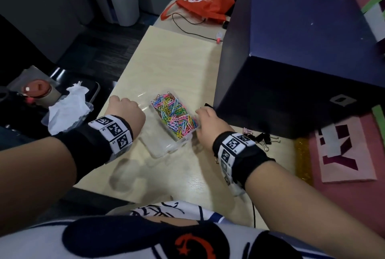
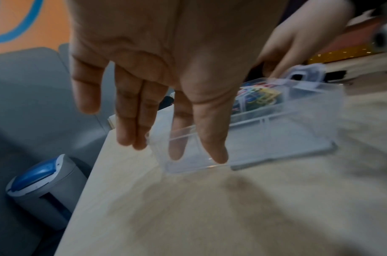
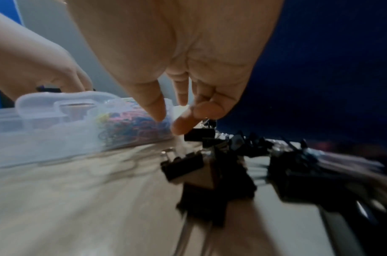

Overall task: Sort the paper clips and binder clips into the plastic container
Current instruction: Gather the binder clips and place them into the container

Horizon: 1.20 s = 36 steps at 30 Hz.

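On the desk [image 1: 187, 175], the right hand [image 1: 210, 123] pinches one black binder clip [image 3: 199, 135] from the binder clips [image 1: 264, 140] beside the plastic container [image 1: 179, 144]. The left hand [image 1: 125, 110], fingers straight, steadies it. Paper clips [image 1: 175, 115] fill one compartment (sorted, apparently); next, carry this clip into an empty one.

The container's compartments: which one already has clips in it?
The right-hand compartment, next to the right hand, is heaped with coloured paper clips. The compartment by the left hand looks empty.
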Motion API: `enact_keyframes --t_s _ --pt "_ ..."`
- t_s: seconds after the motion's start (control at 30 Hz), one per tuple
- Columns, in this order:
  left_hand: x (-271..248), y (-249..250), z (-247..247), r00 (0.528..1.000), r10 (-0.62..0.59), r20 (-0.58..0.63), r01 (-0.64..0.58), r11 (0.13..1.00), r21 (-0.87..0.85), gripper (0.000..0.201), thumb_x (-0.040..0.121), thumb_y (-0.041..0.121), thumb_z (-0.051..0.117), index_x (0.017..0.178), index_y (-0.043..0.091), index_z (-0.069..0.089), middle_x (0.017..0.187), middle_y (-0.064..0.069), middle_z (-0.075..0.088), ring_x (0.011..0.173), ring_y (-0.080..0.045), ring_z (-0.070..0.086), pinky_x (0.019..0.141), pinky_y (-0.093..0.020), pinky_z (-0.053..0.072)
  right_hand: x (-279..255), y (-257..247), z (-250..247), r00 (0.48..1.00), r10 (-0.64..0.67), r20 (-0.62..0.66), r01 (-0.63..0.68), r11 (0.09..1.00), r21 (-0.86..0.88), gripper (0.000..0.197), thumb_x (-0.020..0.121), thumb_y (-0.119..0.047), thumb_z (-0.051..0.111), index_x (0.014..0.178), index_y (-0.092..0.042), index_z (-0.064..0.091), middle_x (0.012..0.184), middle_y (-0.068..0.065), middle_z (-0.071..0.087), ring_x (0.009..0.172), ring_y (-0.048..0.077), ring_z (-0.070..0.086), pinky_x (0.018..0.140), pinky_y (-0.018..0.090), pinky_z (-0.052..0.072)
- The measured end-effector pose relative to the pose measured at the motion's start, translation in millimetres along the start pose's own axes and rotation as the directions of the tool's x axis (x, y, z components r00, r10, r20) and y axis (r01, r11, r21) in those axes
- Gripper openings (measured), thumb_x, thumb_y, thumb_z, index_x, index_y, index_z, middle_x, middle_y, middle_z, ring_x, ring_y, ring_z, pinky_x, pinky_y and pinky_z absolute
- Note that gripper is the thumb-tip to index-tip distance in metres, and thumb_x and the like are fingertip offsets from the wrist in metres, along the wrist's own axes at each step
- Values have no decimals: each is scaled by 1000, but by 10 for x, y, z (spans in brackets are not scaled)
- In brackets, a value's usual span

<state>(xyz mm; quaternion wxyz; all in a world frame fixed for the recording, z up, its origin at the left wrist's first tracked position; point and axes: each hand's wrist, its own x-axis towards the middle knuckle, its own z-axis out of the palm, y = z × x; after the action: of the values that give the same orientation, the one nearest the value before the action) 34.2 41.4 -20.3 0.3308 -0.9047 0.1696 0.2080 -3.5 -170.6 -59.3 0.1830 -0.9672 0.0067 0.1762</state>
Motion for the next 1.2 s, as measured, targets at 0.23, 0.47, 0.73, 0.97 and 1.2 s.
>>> enact_keyframes --t_s 0.23,0.47,0.73,0.97,1.2 --pt "-52 44 -15 997 46 62 -46 999 -5 21 93 37 53 76 24 51 86 9 62 94 -19 60 86 -38 32 79 50 10 980 50 195 -15 984 -177 58 97 -16 38 151 -16 16 160 2 -6 138 31 36 102 42 42" --pt "-34 144 -193 992 107 71 -99 989 -108 28 96 44 42 81 24 54 67 9 44 74 -16 50 79 -34 33 -355 197 230 962 51 270 -22 994 -109 65 94 -10 36 151 -27 10 155 -18 -25 130 34 43 92 38 46" --pt "22 389 -384 986 143 -86 -158 968 -194 24 97 31 40 82 20 55 71 6 49 73 -20 54 70 -33 38 -668 437 72 983 110 -147 -100 992 74 37 94 -36 47 130 -27 46 140 -6 33 110 18 52 93 34 46" --pt "-92 741 -492 875 299 -381 -415 869 -271 19 93 26 41 110 17 43 94 -3 57 77 -23 51 61 -34 40 -662 841 -26 863 502 -49 -498 864 77 56 95 -47 39 147 -32 23 157 -1 15 142 31 13 110 44 30" --pt "-127 1188 -285 690 612 -386 -701 698 -148 61 87 31 50 141 38 22 144 -3 30 127 -27 36 89 -45 43 -635 683 64 924 383 -2 -383 923 25 58 93 -45 47 146 -33 27 150 -5 27 132 30 18 104 38 34"
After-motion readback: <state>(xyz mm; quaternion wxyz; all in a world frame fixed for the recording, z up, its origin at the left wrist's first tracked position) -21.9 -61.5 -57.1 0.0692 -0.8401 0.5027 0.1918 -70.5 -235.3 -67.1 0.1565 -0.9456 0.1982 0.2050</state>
